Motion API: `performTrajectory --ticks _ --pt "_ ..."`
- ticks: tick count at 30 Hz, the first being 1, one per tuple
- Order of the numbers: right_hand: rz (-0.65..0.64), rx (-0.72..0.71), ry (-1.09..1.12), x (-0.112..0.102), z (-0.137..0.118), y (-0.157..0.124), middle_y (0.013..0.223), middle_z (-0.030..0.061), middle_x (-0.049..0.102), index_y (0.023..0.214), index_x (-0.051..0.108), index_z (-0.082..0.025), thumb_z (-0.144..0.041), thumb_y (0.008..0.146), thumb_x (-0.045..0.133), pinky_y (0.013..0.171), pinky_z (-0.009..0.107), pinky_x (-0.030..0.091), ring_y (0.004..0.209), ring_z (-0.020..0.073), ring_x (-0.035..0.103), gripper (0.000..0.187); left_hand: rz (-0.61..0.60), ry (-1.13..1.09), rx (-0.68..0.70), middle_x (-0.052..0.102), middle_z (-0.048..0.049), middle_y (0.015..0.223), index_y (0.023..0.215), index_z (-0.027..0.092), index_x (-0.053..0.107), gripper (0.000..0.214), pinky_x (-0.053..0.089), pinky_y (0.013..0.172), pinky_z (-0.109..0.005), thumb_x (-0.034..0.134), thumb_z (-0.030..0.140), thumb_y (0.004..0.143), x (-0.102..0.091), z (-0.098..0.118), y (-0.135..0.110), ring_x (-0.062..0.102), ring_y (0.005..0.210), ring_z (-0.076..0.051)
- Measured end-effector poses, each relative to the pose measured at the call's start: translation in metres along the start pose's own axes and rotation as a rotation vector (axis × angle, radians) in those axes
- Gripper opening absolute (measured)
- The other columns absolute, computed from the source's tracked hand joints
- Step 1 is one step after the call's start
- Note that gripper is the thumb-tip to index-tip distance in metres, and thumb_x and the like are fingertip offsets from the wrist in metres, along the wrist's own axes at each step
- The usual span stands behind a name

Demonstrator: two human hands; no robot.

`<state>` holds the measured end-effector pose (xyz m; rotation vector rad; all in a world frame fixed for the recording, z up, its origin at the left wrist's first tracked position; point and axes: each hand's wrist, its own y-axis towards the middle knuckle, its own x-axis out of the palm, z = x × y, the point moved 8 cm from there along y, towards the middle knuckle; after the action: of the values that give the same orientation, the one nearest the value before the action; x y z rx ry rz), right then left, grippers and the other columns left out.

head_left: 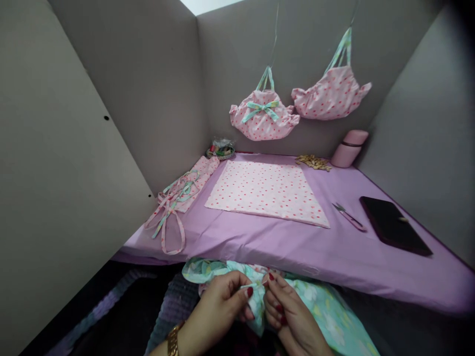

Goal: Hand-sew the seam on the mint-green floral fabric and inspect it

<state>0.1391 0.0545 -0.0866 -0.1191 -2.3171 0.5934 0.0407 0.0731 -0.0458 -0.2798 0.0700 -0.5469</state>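
On the far left of the purple-covered surface [282, 247], a bundle of pink and green ribbon straps [171, 207] trails off a folded strip of pink dotted cloth [198, 178]. Behind it, in the corner, sits a small bowl of coloured bits [220, 149]; what is in it is too small to tell.

Low at the near edge, below the surface, the person's left hand [218, 309], with a gold bracelet [172, 338] at the wrist, pinches a thin pale strand [248, 286] between thumb and forefinger. Just beside it, the right hand [287, 311] has its fingers closed on a bunched green floral fabric [326, 309], which lies in the lap and spreads to the right. The two hands nearly touch over the fabric's gathered edge.

In the middle of the surface a flat sheet of pink dotted cloth [267, 190] lies spread out. On the wall above hang two small pink dotted bags, the left bag [263, 118] with a green bow and the right bag [332, 94] plain. Further right lie a heap of small tan pieces [314, 162], a pink flask [349, 148] lying on its side, small pink-handled snips [349, 216] and a dark tablet [395, 225].
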Motion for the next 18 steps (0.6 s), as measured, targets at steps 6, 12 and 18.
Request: performTrajectory --ticks 6,12,18 --pt "-0.013 0.002 -0.013 0.0021 0.0002 -0.0026 0.045 -0.0123 0.032 0.072 0.052 -0.017 -0.043 0.06 0.078 0.038 0.016 0.012 0.038 0.0005 0.016 0.039 0.017 -0.233 -0.032 0.054 0.0024 0.058 0.078 0.013 0.052 0.024 0.039 0.054 -0.02 0.059 0.035 0.072 0.0025 -0.0035 0.0033 0.051 0.051 -0.009" --pt "-0.004 0.004 -0.046 0.0014 0.0023 -0.0033 0.045 -0.0121 0.031 0.072 0.052 -0.017 -0.044 0.059 0.078 0.037 0.014 0.013 0.037 0.0004 0.019 0.04 0.079 -0.199 -0.044 0.05 0.0045 0.051 0.073 0.014 0.051 0.035 0.036 0.047 -0.02 0.065 0.046 0.067 -0.0016 -0.0082 0.0055 0.046 0.044 -0.008" --pt "-0.025 -0.027 -0.086 0.0019 0.0016 -0.0036 0.045 -0.0119 0.03 0.071 0.052 -0.017 -0.045 0.062 0.076 0.038 0.015 0.013 0.039 0.0011 0.017 0.038 0.131 -0.189 -0.015 0.054 0.002 0.057 0.072 0.012 0.06 0.03 0.037 0.052 -0.02 0.061 0.042 0.073 -0.0041 -0.0026 0.0066 0.051 0.051 -0.009"
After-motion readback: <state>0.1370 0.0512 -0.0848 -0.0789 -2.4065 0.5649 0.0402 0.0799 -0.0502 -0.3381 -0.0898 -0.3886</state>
